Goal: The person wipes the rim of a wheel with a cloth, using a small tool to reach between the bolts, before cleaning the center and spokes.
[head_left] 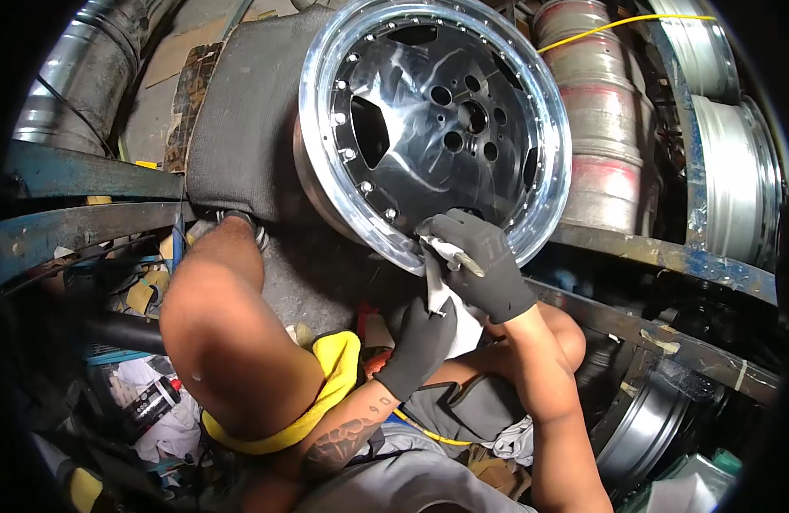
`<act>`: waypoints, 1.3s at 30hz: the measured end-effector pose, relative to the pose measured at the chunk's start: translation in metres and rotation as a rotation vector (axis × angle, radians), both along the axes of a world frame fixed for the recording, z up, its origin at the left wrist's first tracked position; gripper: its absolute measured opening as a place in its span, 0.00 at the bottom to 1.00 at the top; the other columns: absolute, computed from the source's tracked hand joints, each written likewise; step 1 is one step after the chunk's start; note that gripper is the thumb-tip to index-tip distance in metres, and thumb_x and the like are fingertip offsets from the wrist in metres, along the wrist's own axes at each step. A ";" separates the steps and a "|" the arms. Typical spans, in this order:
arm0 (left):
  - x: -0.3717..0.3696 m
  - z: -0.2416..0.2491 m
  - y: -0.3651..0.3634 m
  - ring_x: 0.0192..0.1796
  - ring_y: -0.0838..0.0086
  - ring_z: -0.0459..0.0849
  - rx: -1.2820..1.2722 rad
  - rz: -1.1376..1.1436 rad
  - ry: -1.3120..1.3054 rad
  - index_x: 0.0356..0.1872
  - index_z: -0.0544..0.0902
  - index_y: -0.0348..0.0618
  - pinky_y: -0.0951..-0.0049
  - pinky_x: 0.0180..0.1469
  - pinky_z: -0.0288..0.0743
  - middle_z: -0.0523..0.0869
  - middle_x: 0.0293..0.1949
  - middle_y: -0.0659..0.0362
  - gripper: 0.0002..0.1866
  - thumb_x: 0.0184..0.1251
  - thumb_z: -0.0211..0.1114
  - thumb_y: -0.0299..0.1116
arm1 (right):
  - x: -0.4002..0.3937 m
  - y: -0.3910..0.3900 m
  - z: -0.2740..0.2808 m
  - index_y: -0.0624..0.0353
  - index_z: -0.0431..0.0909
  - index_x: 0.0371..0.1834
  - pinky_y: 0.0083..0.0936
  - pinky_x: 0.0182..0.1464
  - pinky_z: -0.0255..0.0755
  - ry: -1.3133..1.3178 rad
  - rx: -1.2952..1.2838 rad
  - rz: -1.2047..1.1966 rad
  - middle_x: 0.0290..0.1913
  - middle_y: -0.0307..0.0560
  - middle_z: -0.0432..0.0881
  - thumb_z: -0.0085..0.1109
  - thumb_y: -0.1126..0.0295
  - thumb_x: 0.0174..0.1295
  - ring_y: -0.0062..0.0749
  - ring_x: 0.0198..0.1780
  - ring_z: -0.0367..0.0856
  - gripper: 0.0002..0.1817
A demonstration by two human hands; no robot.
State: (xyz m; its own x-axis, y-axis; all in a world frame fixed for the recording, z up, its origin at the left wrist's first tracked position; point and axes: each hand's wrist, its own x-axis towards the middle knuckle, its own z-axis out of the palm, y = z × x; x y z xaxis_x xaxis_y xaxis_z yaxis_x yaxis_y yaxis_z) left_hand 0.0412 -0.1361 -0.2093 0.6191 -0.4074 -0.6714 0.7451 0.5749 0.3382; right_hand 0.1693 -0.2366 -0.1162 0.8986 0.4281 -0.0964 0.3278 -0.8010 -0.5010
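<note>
Wheel rim [429, 120] fills the middle of my view, a polished alloy piece with a bright chrome lip and a dark mirror-like centre, tilted back against a grey padded cushion [241, 120] and resting low in front of the knees. My right hand [480, 261], in a black glove, sits at the lower edge of the rim with its fingers curled closed around a white cloth [441, 282] and what looks like a thin pale tool or stick, though the glove hides most of it and I cannot say for sure what it is. My left hand [420, 342], also gloved in black, is just below the right one, closed on the hanging lower part of the same cloth. The two hands are nearly touching, both close to the chrome lip. A bare knee [223, 325] rises on the left side of the frame, with a yellow rag [335, 376] draped under it across the lap. To the right stand stacked bare rim barrels [600, 128], and a yellow cord [617, 24] runs across the top of them. A dark rim [651, 419] lies low at the right, behind a rusty steel rail [668, 256]. A spray can [155, 402] lies among clutter on the floor at the lower left.
</note>
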 end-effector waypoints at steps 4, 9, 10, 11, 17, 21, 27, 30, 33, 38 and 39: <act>-0.004 -0.002 0.002 0.40 0.64 0.91 0.044 -0.029 -0.013 0.56 0.78 0.35 0.67 0.41 0.87 0.89 0.43 0.50 0.19 0.86 0.47 0.41 | 0.004 -0.011 -0.008 0.57 0.80 0.44 0.45 0.43 0.78 -0.010 0.065 0.060 0.38 0.53 0.81 0.67 0.76 0.52 0.57 0.41 0.83 0.14; -0.010 -0.014 0.004 0.40 0.65 0.91 0.141 -0.090 -0.107 0.57 0.77 0.35 0.67 0.41 0.87 0.88 0.44 0.50 0.19 0.87 0.47 0.42 | 0.006 -0.013 -0.012 0.60 0.79 0.39 0.44 0.43 0.77 -0.015 0.300 -0.076 0.38 0.53 0.83 0.66 0.79 0.50 0.56 0.42 0.84 0.12; -0.011 -0.016 0.005 0.40 0.65 0.91 0.164 -0.101 -0.126 0.57 0.77 0.35 0.67 0.41 0.87 0.88 0.44 0.50 0.19 0.87 0.46 0.42 | 0.004 -0.010 -0.009 0.60 0.77 0.36 0.47 0.43 0.76 0.010 0.177 -0.060 0.38 0.54 0.83 0.65 0.77 0.51 0.58 0.42 0.84 0.10; -0.012 -0.018 0.004 0.40 0.65 0.91 0.187 -0.111 -0.147 0.57 0.77 0.35 0.66 0.41 0.87 0.88 0.44 0.50 0.19 0.87 0.46 0.42 | -0.001 -0.005 -0.008 0.61 0.77 0.37 0.45 0.41 0.76 -0.024 0.121 -0.091 0.36 0.53 0.82 0.65 0.77 0.53 0.57 0.40 0.83 0.09; -0.020 -0.029 -0.003 0.40 0.65 0.90 0.366 -0.162 -0.334 0.57 0.77 0.35 0.66 0.41 0.86 0.88 0.44 0.49 0.20 0.87 0.45 0.42 | -0.005 0.001 -0.016 0.60 0.79 0.38 0.44 0.40 0.75 -0.037 0.044 -0.309 0.34 0.55 0.80 0.66 0.67 0.63 0.59 0.38 0.81 0.09; -0.022 -0.029 -0.002 0.40 0.65 0.90 0.356 -0.114 -0.326 0.58 0.76 0.35 0.67 0.41 0.86 0.88 0.45 0.49 0.20 0.87 0.45 0.42 | -0.006 0.002 -0.012 0.61 0.79 0.38 0.44 0.39 0.76 0.028 0.112 -0.353 0.33 0.55 0.80 0.65 0.67 0.65 0.58 0.36 0.81 0.09; -0.025 -0.031 -0.002 0.41 0.68 0.89 0.515 -0.140 -0.307 0.59 0.76 0.36 0.67 0.43 0.83 0.86 0.44 0.51 0.17 0.83 0.51 0.39 | -0.009 0.003 -0.008 0.60 0.80 0.38 0.40 0.40 0.77 -0.033 0.093 -0.204 0.38 0.54 0.83 0.68 0.76 0.56 0.54 0.38 0.83 0.08; -0.005 -0.003 0.002 0.45 0.67 0.84 0.405 -0.150 -0.073 0.50 0.80 0.38 0.65 0.51 0.78 0.85 0.42 0.51 0.09 0.75 0.58 0.30 | -0.003 -0.010 -0.007 0.60 0.81 0.42 0.41 0.42 0.78 0.012 0.183 -0.065 0.38 0.53 0.83 0.69 0.77 0.55 0.54 0.40 0.84 0.12; -0.005 -0.012 0.004 0.47 0.68 0.83 0.190 -0.161 -0.105 0.46 0.83 0.40 0.65 0.53 0.75 0.85 0.42 0.52 0.07 0.73 0.59 0.27 | -0.003 -0.021 -0.017 0.60 0.82 0.45 0.40 0.43 0.80 -0.060 0.177 0.028 0.41 0.51 0.85 0.68 0.77 0.54 0.53 0.43 0.85 0.15; -0.036 -0.054 -0.007 0.34 0.69 0.90 0.241 -0.130 -0.311 0.56 0.79 0.38 0.70 0.34 0.85 0.90 0.40 0.51 0.21 0.84 0.50 0.46 | -0.004 -0.006 -0.005 0.58 0.81 0.46 0.40 0.43 0.81 0.001 -0.106 0.020 0.44 0.51 0.86 0.67 0.74 0.54 0.50 0.43 0.86 0.15; -0.033 -0.046 -0.008 0.34 0.68 0.90 0.235 -0.104 -0.287 0.56 0.79 0.38 0.70 0.34 0.86 0.90 0.42 0.51 0.21 0.84 0.50 0.47 | -0.001 -0.002 -0.002 0.59 0.81 0.43 0.37 0.42 0.80 0.030 -0.088 -0.037 0.40 0.50 0.86 0.67 0.74 0.57 0.48 0.40 0.86 0.10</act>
State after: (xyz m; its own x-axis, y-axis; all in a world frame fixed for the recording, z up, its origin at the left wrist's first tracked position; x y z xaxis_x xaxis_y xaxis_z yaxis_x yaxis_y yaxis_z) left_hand 0.0083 -0.1439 -0.2556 0.7589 -0.3335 -0.5593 0.6512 0.3837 0.6547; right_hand 0.1679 -0.2385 -0.1184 0.9099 0.3830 -0.1592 0.2828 -0.8537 -0.4374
